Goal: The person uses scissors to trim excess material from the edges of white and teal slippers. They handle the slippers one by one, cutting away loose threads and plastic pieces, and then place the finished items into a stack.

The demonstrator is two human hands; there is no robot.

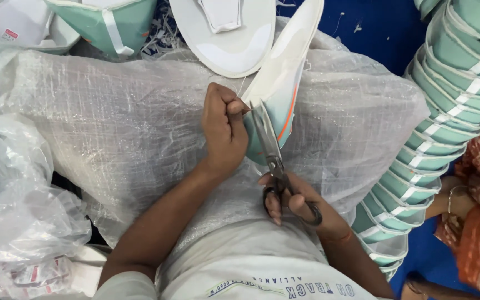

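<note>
1. Over the person's lap, on a bulging white woven sack (pixel 140 128), both hands meet at one workpiece: a curved cap-brim panel (pixel 281 83), white on its upper face and pale green beneath, with an orange line of stitching along the lower edge.
2. The panel's long axis runs from its near tip, between the hands, up and away to the right, ending near the top edge of the view.
3. The left hand (pixel 224 130) is nearer that tip. It is closed tight, thumb and forefinger pinching the panel's edge, perhaps a thread there, right beside the scissor point.
4. The right hand (pixel 295 203) sits lower, close to the body, its fingers through the dark loops of the steel scissors (pixel 276 161).
5. The blades point up and slightly left along the panel's near edge, lying against the green underside; they look nearly closed.
6. Another white brim piece (pixel 223 33) lies flat just beyond, touching the held one.
7. To the right, well apart, a long nested stack of green panels (pixel 445 111) curves downward beside another person's arm (pixel 451 203).
</note>
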